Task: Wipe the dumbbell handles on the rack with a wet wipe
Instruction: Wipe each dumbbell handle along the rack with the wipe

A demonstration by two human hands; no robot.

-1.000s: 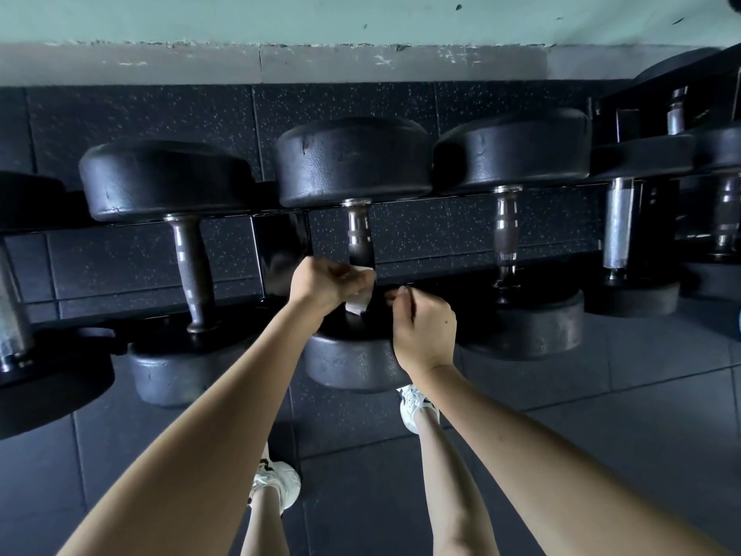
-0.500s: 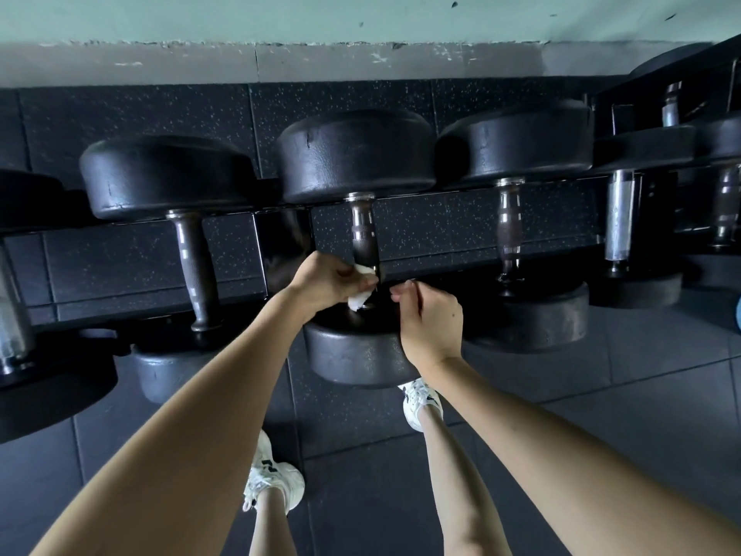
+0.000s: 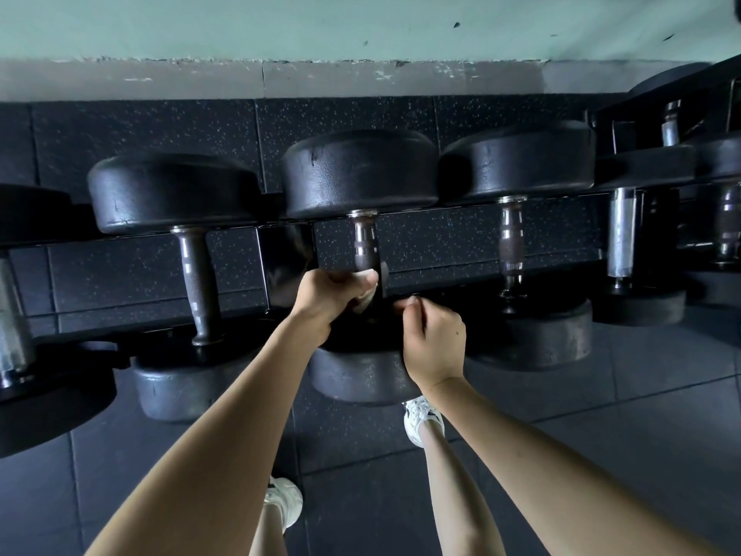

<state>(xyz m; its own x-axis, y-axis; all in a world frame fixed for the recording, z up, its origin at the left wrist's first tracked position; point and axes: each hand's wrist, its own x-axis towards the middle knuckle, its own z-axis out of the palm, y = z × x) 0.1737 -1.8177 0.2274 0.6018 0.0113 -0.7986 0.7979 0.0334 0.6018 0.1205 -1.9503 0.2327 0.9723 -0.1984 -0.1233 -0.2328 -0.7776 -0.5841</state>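
The centre dumbbell lies across the rack, its dark knurled handle (image 3: 365, 246) running from the far rubber head (image 3: 361, 174) to the near head (image 3: 357, 379). My left hand (image 3: 333, 298) grips the near part of that handle with the pale wet wipe (image 3: 365, 299) bunched under the fingers; only a small fold shows beside the thumb. My right hand (image 3: 435, 343) hovers just right of the handle, above the near head, fingers curled toward the thumb. Nothing is visible in it.
More black dumbbells flank the centre one: a dark handle (image 3: 198, 282) to the left, a brown one (image 3: 511, 242) to the right, and a chrome one (image 3: 620, 230) further right. A black rack post (image 3: 284, 258) stands just left of my left hand. My white shoes (image 3: 421, 419) are on dark floor tiles.
My left hand has closed further round the handle, so less of the wipe shows. My right hand stays beside it, hardly moved.
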